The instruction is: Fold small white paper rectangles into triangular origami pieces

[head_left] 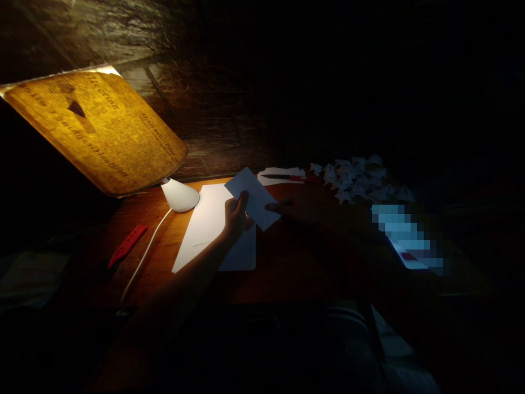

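Note:
A small flat piece of white paper (255, 192) is held up, tilted, over the table. My left hand (235, 216) grips its left edge, thumb on the near face and fingers behind. At the lower right corner, my right hand (285, 208) pinches the same paper; most of that hand is lost in shadow. Beneath my left hand and forearm lie larger white sheets (209, 219), with a short dark line on the top one.
A lamp with a printed yellow shade (98, 131) and white base (179, 196) stands at the left, its cord (143, 257) running forward. Near it lies a red-handled tool (128, 245). Behind are a knife (283, 177) on paper, folded paper pieces (353, 178), and a lit, blurred-out screen (406, 235) at right.

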Action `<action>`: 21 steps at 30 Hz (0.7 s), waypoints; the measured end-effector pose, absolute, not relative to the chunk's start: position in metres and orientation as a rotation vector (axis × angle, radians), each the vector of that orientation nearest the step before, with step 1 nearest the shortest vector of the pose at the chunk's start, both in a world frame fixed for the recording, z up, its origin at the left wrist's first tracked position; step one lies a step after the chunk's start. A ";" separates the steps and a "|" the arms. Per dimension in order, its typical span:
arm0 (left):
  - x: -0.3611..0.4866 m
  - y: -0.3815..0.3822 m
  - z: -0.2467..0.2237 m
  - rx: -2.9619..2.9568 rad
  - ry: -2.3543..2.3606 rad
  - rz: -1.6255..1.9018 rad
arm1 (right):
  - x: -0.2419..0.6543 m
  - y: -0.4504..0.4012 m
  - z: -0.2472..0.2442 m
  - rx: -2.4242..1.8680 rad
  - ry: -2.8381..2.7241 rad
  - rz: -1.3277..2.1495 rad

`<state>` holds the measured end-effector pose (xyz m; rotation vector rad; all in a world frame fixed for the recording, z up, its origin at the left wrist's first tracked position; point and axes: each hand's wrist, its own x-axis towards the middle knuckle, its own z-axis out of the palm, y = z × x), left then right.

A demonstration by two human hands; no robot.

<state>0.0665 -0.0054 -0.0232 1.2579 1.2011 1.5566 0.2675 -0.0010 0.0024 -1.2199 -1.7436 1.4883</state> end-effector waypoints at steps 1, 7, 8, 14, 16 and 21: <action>0.066 -0.005 -0.024 1.266 1.201 1.568 | 0.267 -0.001 0.002 -1.218 -1.743 1.492; 0.063 -0.002 -0.026 1.242 1.185 1.640 | 0.268 0.000 0.003 -1.192 -1.714 1.506; 0.062 -0.002 -0.026 1.228 1.172 1.635 | 0.268 0.000 0.003 -1.192 -1.708 1.509; 0.059 0.002 -0.030 1.187 1.150 1.679 | 0.269 0.000 0.003 -1.187 -1.706 1.489; 0.058 0.005 -0.033 1.167 1.142 1.682 | 0.270 0.002 0.001 -1.190 -1.703 1.474; 0.054 0.013 -0.037 1.064 1.027 1.716 | 0.275 0.004 0.004 -1.217 -1.742 1.369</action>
